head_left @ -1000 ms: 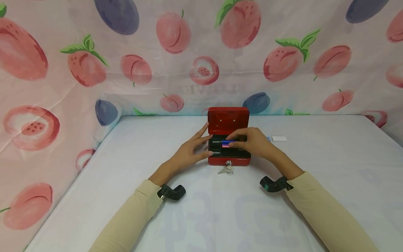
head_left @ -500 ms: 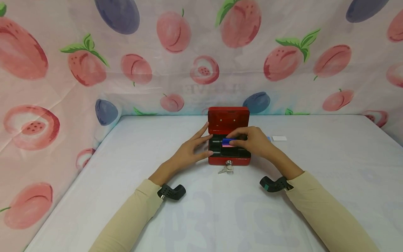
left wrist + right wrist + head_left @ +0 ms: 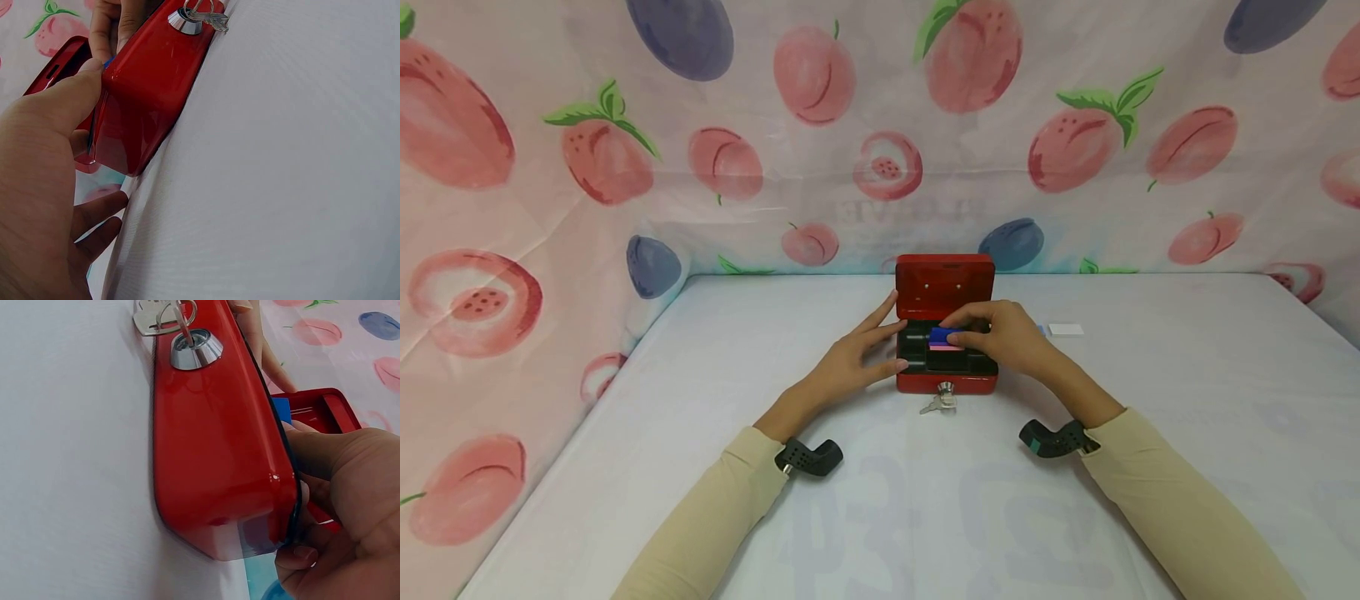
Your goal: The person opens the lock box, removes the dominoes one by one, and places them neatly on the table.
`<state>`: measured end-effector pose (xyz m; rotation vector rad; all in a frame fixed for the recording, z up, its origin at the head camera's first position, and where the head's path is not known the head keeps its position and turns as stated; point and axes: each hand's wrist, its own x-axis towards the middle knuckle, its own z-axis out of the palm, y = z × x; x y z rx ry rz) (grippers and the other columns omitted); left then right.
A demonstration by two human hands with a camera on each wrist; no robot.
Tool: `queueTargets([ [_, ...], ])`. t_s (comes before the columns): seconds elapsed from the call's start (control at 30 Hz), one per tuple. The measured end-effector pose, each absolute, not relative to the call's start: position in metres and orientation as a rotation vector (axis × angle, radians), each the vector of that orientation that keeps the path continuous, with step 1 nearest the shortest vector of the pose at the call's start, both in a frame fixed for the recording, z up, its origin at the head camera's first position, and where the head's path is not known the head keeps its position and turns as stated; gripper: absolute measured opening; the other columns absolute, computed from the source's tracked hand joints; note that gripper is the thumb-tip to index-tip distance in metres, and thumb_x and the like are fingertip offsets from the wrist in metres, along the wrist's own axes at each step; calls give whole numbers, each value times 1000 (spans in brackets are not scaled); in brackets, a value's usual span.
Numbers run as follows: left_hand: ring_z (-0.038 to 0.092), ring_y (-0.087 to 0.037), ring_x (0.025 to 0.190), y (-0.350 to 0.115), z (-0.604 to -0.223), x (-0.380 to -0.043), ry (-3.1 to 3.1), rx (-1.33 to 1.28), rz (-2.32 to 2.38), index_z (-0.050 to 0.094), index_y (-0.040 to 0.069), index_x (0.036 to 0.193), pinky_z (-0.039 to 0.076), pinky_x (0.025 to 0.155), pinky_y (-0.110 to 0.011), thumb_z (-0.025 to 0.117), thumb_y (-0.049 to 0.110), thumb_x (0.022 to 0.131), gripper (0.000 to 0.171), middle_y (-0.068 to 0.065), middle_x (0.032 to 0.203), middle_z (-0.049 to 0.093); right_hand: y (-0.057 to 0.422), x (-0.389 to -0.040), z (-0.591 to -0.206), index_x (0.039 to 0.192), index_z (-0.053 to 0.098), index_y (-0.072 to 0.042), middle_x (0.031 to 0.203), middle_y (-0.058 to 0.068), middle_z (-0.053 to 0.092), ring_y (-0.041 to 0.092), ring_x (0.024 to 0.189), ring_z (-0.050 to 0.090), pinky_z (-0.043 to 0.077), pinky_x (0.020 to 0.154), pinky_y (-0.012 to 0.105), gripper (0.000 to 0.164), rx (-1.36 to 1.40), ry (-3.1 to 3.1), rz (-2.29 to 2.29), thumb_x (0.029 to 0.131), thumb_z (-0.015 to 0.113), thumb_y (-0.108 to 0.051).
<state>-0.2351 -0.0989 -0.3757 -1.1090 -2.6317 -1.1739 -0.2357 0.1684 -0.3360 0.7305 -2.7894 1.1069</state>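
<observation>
A small red cash box (image 3: 946,384) stands with its lid (image 3: 943,287) raised and a black tray (image 3: 912,357) inside. My right hand (image 3: 1007,337) reaches over its right end and pinches a blue card (image 3: 942,335) between thumb and fingers, tilted up within the tray. Just in front of the card shows a pink strip (image 3: 946,347). At the box's left end, my left hand (image 3: 847,360) rests with its fingers spread. Its thumb (image 3: 84,84) touches the front corner in the left wrist view, and another finger reaches the lid's edge in the head view.
Keys (image 3: 937,405) hang from the lock (image 3: 195,350) on the box's front. Behind the right hand, a white card (image 3: 1065,330) lies on the white tablecloth (image 3: 910,517), with a bit of blue beside it. A fruit-print cloth (image 3: 820,192) hangs behind the table.
The blue card has tipped upward in my right hand, so more of its face shows than a second ago. The left hand and the box have stayed in place.
</observation>
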Motion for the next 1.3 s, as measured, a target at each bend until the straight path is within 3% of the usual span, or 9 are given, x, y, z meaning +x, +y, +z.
queueTargets([
  [1.3,15,-4,141,-99,-375,-235,-2607,-1117,-1200,44,9,144,28,110,-43,65,36,91,63,17,158,7,177,-239,-326,113,71,-16,95,2,68,21,85,58,51,73,35,23,755,-2750,1101,90,69,-20],
])
